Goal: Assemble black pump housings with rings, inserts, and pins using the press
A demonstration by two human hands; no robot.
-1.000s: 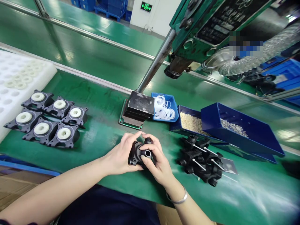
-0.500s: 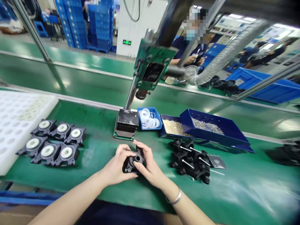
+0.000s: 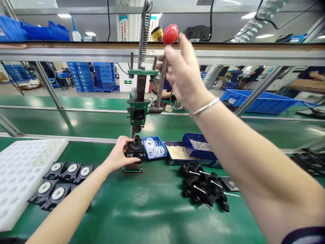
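Note:
My left hand [image 3: 118, 154] is closed around a black plastic housing [image 3: 136, 146] with a short round spout on top. The housing rests on the base [image 3: 132, 167] of a green hand press [image 3: 139, 114], right under its ram. Up at the lever [image 3: 161, 84], my right hand [image 3: 184, 73] has its fingers curled round the rod just below the red ball knob [image 3: 170, 34]. A metal bangle circles that wrist. Beside the press base lies a small blue tray [image 3: 166, 154] of white rings.
At left, black housings with white discs [image 3: 58, 193] lie near a white foam tray [image 3: 15, 179]. Right of the press are bins of small brass-coloured parts [image 3: 177, 152] and screws [image 3: 200, 145]. Black fittings with white sticks [image 3: 195, 186] lie in front. A shelf rail [image 3: 88, 54] crosses above.
The housing has gone from between both hands over the table onto the press base, held by my left hand. My right hand let go of it and rose to the lever. My view has tilted up.

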